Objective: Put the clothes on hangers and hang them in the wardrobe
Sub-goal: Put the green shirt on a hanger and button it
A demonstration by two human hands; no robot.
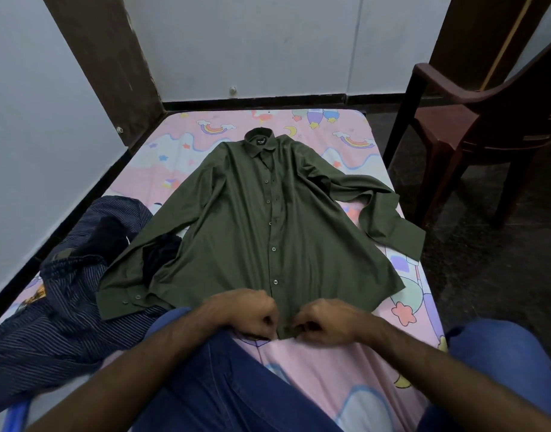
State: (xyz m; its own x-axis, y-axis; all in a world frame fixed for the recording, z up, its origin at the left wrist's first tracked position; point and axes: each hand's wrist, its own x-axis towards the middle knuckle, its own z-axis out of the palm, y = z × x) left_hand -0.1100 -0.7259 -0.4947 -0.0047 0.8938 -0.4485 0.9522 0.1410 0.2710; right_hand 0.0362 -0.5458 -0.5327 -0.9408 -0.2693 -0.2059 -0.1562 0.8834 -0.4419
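Observation:
An olive green long-sleeved shirt (pixel 261 226) lies spread flat on the bed, front up, collar at the far end, sleeves out to both sides. Its front is buttoned down the middle. My left hand (pixel 252 313) pinches the shirt's bottom hem just left of the button placket. My right hand (pixel 324 322) pinches the same hem just right of it, the two hands almost touching. No hanger shows in view.
A pile of dark navy striped clothes (pixel 65 300) lies on the bed's left side, partly under the green sleeve. The pink cartoon-print bedsheet (pixel 346 369) covers the mattress. A dark brown plastic chair (pixel 486 120) stands on the right. White walls close the left and back.

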